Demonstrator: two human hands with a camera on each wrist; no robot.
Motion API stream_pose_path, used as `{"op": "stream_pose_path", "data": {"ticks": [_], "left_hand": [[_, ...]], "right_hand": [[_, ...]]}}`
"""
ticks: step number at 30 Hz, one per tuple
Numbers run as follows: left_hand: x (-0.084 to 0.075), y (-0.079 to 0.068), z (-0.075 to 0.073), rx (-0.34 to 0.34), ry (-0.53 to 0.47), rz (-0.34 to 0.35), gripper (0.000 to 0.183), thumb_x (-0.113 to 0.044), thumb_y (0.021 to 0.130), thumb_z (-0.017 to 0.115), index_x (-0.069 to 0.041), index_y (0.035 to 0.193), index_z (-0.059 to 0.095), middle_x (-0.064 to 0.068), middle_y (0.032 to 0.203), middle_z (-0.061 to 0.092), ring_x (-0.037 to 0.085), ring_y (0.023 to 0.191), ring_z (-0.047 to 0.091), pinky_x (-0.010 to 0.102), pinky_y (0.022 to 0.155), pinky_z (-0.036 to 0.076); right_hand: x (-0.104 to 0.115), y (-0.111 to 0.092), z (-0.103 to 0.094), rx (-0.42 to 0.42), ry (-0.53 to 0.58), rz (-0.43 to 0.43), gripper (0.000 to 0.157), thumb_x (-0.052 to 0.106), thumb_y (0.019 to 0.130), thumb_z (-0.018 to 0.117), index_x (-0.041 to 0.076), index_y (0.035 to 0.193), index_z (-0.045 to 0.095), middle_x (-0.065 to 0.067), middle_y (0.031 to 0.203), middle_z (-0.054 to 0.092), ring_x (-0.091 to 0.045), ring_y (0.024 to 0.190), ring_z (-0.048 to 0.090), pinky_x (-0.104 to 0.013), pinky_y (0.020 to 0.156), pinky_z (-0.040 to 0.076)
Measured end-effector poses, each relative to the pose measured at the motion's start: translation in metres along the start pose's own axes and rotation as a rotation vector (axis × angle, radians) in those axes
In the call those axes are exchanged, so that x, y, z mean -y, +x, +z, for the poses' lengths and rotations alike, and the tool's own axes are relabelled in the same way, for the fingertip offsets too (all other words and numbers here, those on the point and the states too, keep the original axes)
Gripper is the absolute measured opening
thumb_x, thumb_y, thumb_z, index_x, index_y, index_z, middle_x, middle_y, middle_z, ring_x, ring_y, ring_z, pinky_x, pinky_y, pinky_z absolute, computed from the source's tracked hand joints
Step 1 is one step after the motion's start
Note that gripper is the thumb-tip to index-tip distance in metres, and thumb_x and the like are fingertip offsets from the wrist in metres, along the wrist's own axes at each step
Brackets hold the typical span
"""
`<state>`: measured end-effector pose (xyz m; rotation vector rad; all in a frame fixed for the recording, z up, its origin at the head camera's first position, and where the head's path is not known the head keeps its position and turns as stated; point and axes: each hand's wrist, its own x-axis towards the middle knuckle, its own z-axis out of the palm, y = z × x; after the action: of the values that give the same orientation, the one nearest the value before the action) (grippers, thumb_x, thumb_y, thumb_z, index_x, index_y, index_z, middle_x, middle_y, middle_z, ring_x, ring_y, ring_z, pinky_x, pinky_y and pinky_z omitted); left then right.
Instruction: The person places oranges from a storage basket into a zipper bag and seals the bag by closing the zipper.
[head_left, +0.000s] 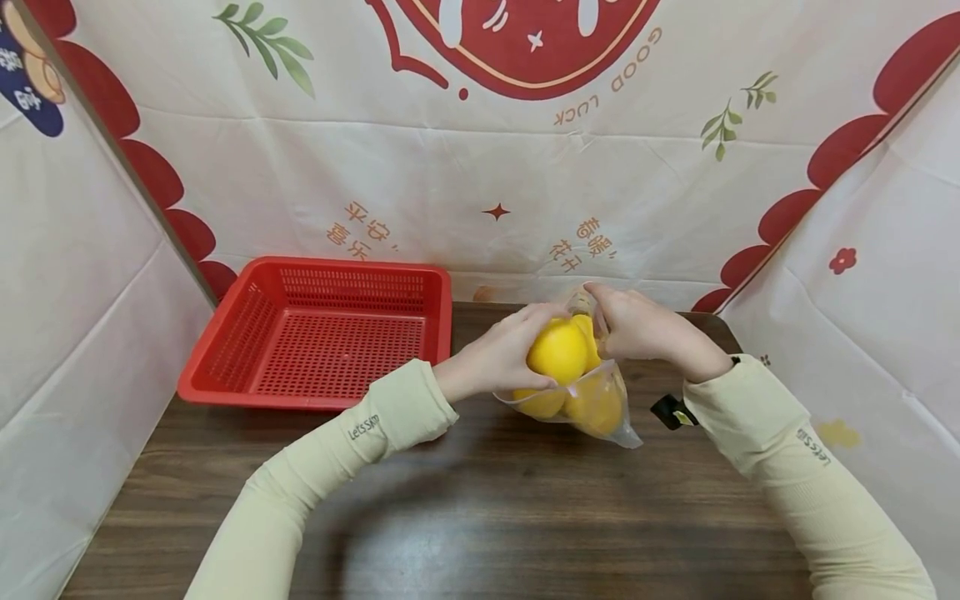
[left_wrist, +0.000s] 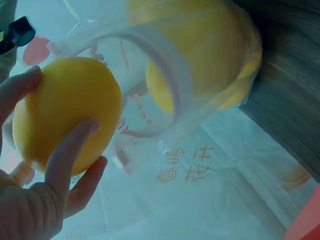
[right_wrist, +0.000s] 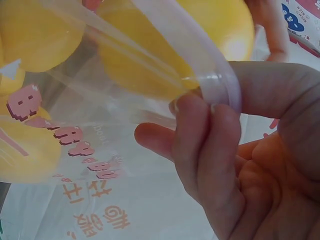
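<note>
My left hand (head_left: 504,353) holds a yellow lemon (head_left: 558,350) at the mouth of a clear plastic bag (head_left: 627,433). In the left wrist view thumb and fingers wrap that lemon (left_wrist: 70,112) just outside the bag's rim (left_wrist: 172,75). Several more lemons (left_wrist: 205,45) lie inside the bag. My right hand (head_left: 639,323) pinches the bag's edge, and the right wrist view shows its fingers (right_wrist: 192,145) curled at the pale rim strip (right_wrist: 220,80). Pink printed letters (right_wrist: 75,142) mark the bag's side.
A red perforated basket (head_left: 337,354) stands to the left on the dark wooden table (head_left: 480,517), with no items in it. White printed cloth (head_left: 450,167) walls the back and both sides. A small black piece (head_left: 667,412) hangs by the right sleeve.
</note>
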<state>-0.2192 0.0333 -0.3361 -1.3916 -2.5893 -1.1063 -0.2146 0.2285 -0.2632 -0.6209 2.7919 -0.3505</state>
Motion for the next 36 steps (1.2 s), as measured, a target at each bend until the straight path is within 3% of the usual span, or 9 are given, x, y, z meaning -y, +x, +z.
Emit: {"op": "stream_pose_path", "data": {"ticks": [4, 10, 17, 21, 24, 29, 32, 36], "left_hand": [[0.002, 0.001, 0.006, 0.002, 0.0, 0.016, 0.062, -0.023, 0.07, 0.078, -0.011, 0.122, 0.047, 0.006, 0.126, 0.041, 0.016, 0.107, 0.046, 0.022, 0.088, 0.044], [0.005, 0.005, 0.011, 0.022, 0.012, 0.044, 0.037, -0.01, 0.075, 0.073, -0.008, 0.11, 0.059, 0.007, 0.118, 0.049, 0.017, 0.1, 0.05, 0.017, 0.083, 0.045], [0.003, 0.012, 0.012, 0.121, 0.177, 0.051, 0.046, -0.006, 0.082, 0.062, -0.008, 0.127, 0.052, 0.01, 0.135, 0.044, 0.022, 0.121, 0.044, 0.026, 0.099, 0.035], [0.006, 0.015, 0.004, 0.026, 0.149, 0.061, 0.044, -0.004, 0.084, 0.058, -0.007, 0.127, 0.051, 0.01, 0.125, 0.049, 0.02, 0.107, 0.05, 0.024, 0.091, 0.042], [0.012, 0.018, -0.004, -0.034, 0.103, 0.019, 0.042, -0.004, 0.085, 0.056, -0.004, 0.126, 0.05, 0.01, 0.122, 0.05, 0.019, 0.105, 0.05, 0.024, 0.09, 0.042], [0.03, 0.028, -0.005, 0.051, 0.138, -0.03, 0.043, 0.0, 0.085, 0.054, -0.001, 0.128, 0.046, 0.01, 0.128, 0.049, 0.02, 0.12, 0.044, 0.027, 0.102, 0.032], [0.038, 0.033, 0.0, 0.098, 0.143, -0.014, 0.039, -0.001, 0.085, 0.057, -0.003, 0.124, 0.052, 0.008, 0.122, 0.055, 0.018, 0.112, 0.05, 0.025, 0.097, 0.038], [0.043, 0.035, 0.006, 0.063, 0.158, 0.008, 0.024, -0.01, 0.084, 0.063, -0.007, 0.108, 0.062, 0.004, 0.103, 0.063, 0.014, 0.092, 0.056, 0.021, 0.083, 0.045]], "right_hand": [[0.0, 0.0, 0.0, -0.003, -0.004, 0.008, 0.079, -0.004, 0.065, 0.062, -0.016, 0.134, 0.023, -0.003, 0.069, 0.052, -0.014, 0.056, 0.046, -0.028, 0.055, 0.04], [-0.001, 0.0, 0.001, 0.007, 0.017, 0.023, 0.076, -0.003, 0.067, 0.063, -0.013, 0.133, 0.026, -0.004, 0.073, 0.053, -0.012, 0.052, 0.051, -0.028, 0.052, 0.043], [-0.001, -0.002, 0.0, 0.015, 0.002, 0.035, 0.077, -0.002, 0.068, 0.062, -0.013, 0.134, 0.024, -0.003, 0.068, 0.051, -0.013, 0.052, 0.048, -0.028, 0.053, 0.041], [-0.003, -0.004, -0.001, 0.011, 0.0, 0.031, 0.077, -0.003, 0.068, 0.061, -0.013, 0.134, 0.024, -0.003, 0.066, 0.05, -0.014, 0.054, 0.044, -0.028, 0.055, 0.039], [-0.004, -0.005, -0.001, 0.003, -0.009, 0.018, 0.076, -0.005, 0.068, 0.061, -0.013, 0.134, 0.025, -0.002, 0.064, 0.049, -0.014, 0.054, 0.043, -0.028, 0.056, 0.039], [-0.004, -0.006, 0.0, -0.001, -0.006, 0.003, 0.078, -0.008, 0.065, 0.06, -0.012, 0.135, 0.026, -0.001, 0.06, 0.047, -0.013, 0.052, 0.043, -0.028, 0.052, 0.038], [-0.002, -0.007, 0.0, -0.002, -0.01, 0.0, 0.077, -0.009, 0.065, 0.06, -0.012, 0.135, 0.027, -0.001, 0.059, 0.046, -0.013, 0.051, 0.041, -0.027, 0.051, 0.036], [0.0, -0.009, 0.0, -0.01, -0.035, -0.02, 0.074, -0.01, 0.064, 0.058, -0.011, 0.133, 0.031, 0.0, 0.058, 0.044, -0.013, 0.05, 0.039, -0.026, 0.05, 0.034]]}}
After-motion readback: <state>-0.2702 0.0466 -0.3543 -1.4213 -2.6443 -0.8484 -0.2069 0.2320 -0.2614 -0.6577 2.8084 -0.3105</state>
